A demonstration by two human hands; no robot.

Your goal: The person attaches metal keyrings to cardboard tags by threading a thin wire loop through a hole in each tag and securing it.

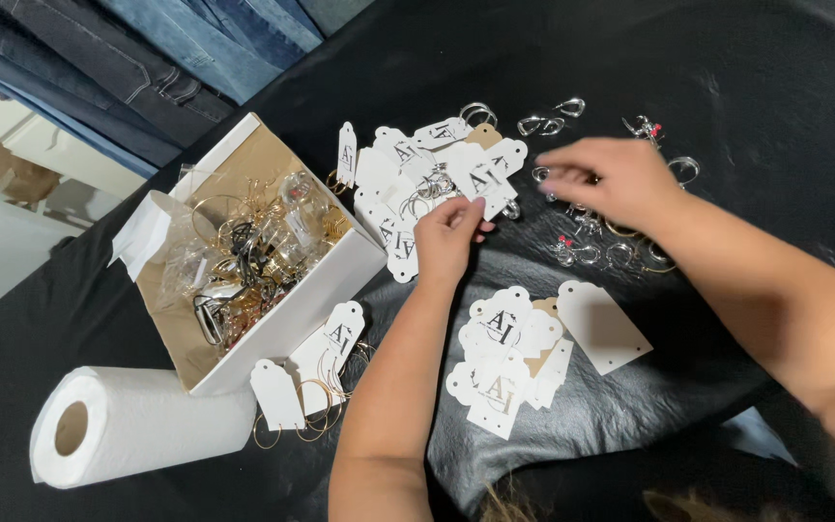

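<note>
Left of centre sit a paper towel roll (137, 423) and a white box (340, 275) of jewellery. The left hand (448, 237) pinches a white earring card (483, 184) between closed fingers. Further right, the right hand (603, 179), blurred, reaches over loose silver hoop earrings (596, 246); its finger position cannot be told. Carding appears underway; mounting a hoop needs fine alignment.

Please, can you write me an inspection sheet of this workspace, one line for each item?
Surface: table under black cloth.
Job's things: white tag cards with hoop earrings, a second card pile, loose silver earrings.
Clutter: white box full of jewellery, paper towel roll.
Hands: left hand pinches a card; right hand reaches over the loose earrings, blurred.
Cables: nothing seen.
Surroundings: folded jeans at the far edge.
</note>
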